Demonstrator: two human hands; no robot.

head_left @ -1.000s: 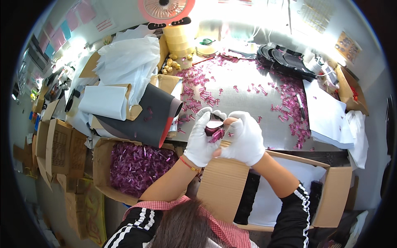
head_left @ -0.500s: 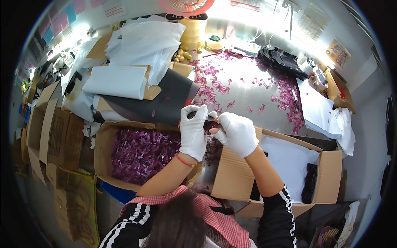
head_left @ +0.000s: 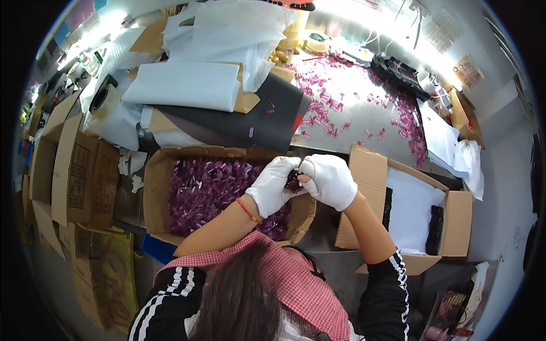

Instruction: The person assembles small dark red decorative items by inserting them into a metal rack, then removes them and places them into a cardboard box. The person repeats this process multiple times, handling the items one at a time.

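Before a metal table [head_left: 359, 111] — pink pieces [head_left: 323, 102] strewn across — left hand [head_left: 273, 184] and right hand [head_left: 330, 179], curled, pinch a dark object [head_left: 293, 181].

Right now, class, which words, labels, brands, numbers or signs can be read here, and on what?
None reads clearly enough to quote.
Brown carton, far left: dark grid marking, too small to read.
Tan wall sheet, upper right: any lettering too small to read.
White gloves: no lettering visible.

Our left hand [head_left: 274, 185] brought from the table's [head_left: 364, 126] edge to over the box [head_left: 156, 190] of purple pieces [head_left: 207, 196], our right hand [head_left: 331, 181] following, the dark object [head_left: 293, 180] between them now mostly covered, the pink fan [head_left: 300, 5] nearly gone from view.
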